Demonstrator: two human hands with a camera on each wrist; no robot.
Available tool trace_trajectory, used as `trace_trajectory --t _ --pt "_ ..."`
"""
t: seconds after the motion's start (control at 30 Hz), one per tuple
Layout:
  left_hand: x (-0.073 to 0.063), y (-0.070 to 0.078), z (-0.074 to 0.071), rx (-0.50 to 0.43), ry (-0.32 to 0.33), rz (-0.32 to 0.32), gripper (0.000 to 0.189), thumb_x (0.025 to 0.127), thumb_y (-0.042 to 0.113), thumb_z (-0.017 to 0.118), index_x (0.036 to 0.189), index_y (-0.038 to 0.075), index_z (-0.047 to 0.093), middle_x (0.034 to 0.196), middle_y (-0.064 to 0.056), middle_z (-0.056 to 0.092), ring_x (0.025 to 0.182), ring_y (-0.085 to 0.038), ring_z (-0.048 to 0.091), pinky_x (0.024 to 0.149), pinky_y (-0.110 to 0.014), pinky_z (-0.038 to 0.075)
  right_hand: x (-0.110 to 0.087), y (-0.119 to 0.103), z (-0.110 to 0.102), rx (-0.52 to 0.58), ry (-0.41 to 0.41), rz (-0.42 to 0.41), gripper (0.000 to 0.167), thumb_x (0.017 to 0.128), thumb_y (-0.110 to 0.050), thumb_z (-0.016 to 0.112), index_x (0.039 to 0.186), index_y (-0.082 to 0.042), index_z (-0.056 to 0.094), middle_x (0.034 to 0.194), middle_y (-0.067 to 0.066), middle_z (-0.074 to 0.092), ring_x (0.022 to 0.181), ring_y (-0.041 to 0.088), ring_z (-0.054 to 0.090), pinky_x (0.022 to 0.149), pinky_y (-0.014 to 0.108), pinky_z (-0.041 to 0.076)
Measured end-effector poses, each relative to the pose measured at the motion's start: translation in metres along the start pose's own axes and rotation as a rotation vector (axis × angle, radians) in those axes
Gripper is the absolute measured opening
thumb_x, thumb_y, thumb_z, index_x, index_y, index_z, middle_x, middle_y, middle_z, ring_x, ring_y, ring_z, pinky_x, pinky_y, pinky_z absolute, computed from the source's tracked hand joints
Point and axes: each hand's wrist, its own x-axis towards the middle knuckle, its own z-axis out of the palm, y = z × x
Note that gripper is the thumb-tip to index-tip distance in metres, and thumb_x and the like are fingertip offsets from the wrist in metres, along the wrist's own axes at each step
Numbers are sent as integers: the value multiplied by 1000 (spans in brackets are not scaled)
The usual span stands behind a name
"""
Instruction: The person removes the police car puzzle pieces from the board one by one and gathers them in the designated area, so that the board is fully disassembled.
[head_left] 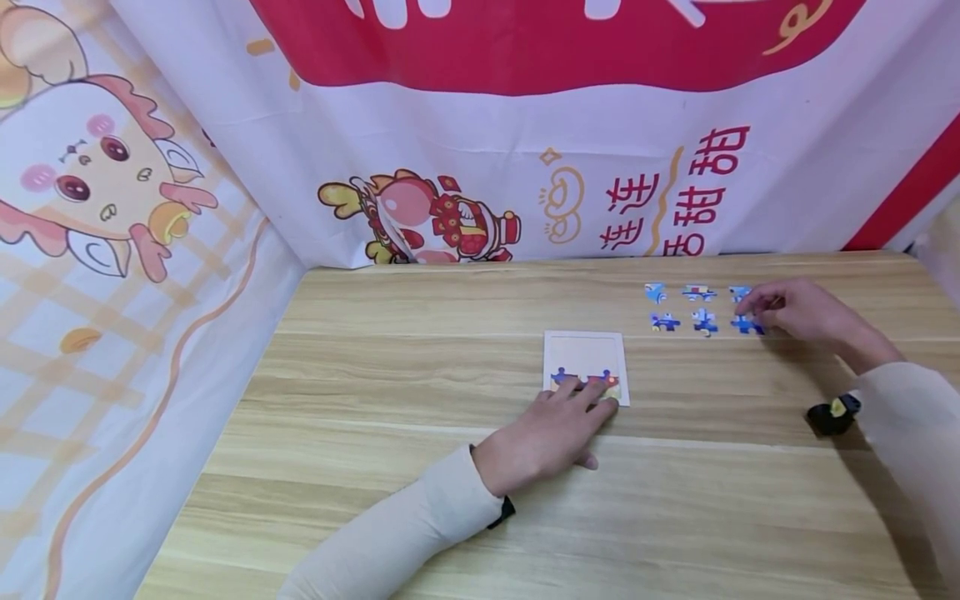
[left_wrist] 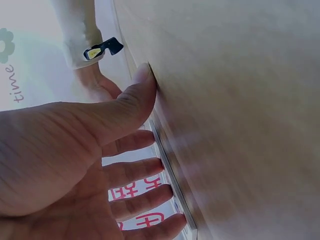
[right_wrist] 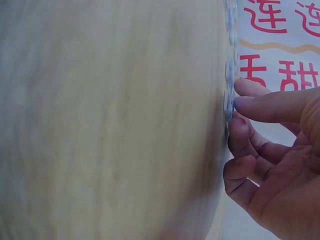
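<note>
My left hand (head_left: 551, 433) rests palm down, its spread fingertips on the lower part of a white puzzle tray (head_left: 585, 335). In the left wrist view the same fingers (left_wrist: 135, 172) reach the tray's edge, thumb apart. Puzzle pieces (head_left: 561, 377) show inside the tray, partly covered by the fingers. My right hand (head_left: 806, 312) is over the right end of two rows of loose puzzle pieces. Its fingertips are right at a blue puzzle piece (head_left: 746, 325); in the right wrist view thumb and forefinger (right_wrist: 267, 107) meet the piece's edge, and I cannot tell whether they pinch it.
More loose pieces lie flat to the left of my right hand, among them a blue-and-white one (head_left: 703, 321) and a light blue one (head_left: 655, 292). The wooden table (head_left: 405, 375) ends at a printed cloth (head_left: 285, 167) behind and along the left side.
</note>
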Motion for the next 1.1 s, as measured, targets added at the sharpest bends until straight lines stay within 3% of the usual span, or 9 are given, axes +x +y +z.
trace_trajectory --t 0.2,0.4,0.6,0.73,0.93,1.1 --pt "-3 0 2 44 30 28 73 94 50 71 156 21 45 168 -1 36 145 -24 43 106 -43 53 -2 -21 4 -33 45 -49 24 103 -7 60 122 -3 73 120 23 65 106 37 51 80 34 47" --pt "-6 0 3 44 35 48 73 99 47 67 160 19 41 170 -6 33 151 -25 39 112 -42 50 -6 -64 12 -30 74 -161 22 101 -5 64 119 -2 75 110 20 68 98 32 55 70 28 48" --pt "-9 5 5 82 38 48 68 103 44 62 161 17 39 168 -9 36 153 -26 38 113 -38 50 -7 -108 27 -4 67 -273 19 98 -2 66 114 -1 76 106 17 72 96 28 59 72 27 50" --pt "-11 9 8 138 58 50 63 104 42 61 159 17 41 164 -9 41 151 -26 41 110 -37 52 -5 -130 39 32 25 -315 18 99 -2 66 113 -2 76 104 15 74 93 25 62 72 29 52" --pt "-13 13 10 183 51 42 63 106 43 59 159 14 41 165 -14 41 153 -27 40 115 -38 49 -2 -160 62 72 -82 -390 17 99 0 65 112 -2 77 110 13 77 97 23 66 88 41 55" --pt "-12 14 10 232 53 43 68 103 49 60 158 13 43 164 -14 42 149 -25 42 113 -35 50 2 -177 82 99 -170 -425 16 98 1 66 110 0 77 102 12 77 90 19 66 85 38 56"
